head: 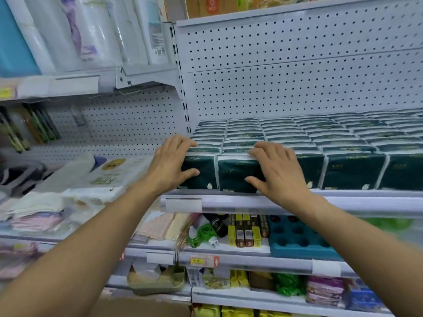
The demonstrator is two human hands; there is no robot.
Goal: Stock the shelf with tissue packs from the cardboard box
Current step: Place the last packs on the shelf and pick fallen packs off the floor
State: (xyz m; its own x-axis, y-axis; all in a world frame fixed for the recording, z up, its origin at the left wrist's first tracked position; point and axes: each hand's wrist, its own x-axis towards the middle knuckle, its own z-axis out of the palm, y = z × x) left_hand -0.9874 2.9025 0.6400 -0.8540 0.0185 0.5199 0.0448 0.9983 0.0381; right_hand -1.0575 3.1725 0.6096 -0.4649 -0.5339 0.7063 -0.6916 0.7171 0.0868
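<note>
Fingers (180, 143) of the left hand (170, 163) lie spread over the top edge of the front-left tissue pack (201, 171), thumb pressed on its dark green face. Right hand (275, 169) does likewise on the 2nd pack (233, 172) — fingers apart, thumb low on the front. Approx 5 packs show across the front row, approx 7 rows deep; far end blurred, can't count for sure. All sit on the white shelf (343, 202). Both forearms reach up and fwd — wrists bent back.
</note>
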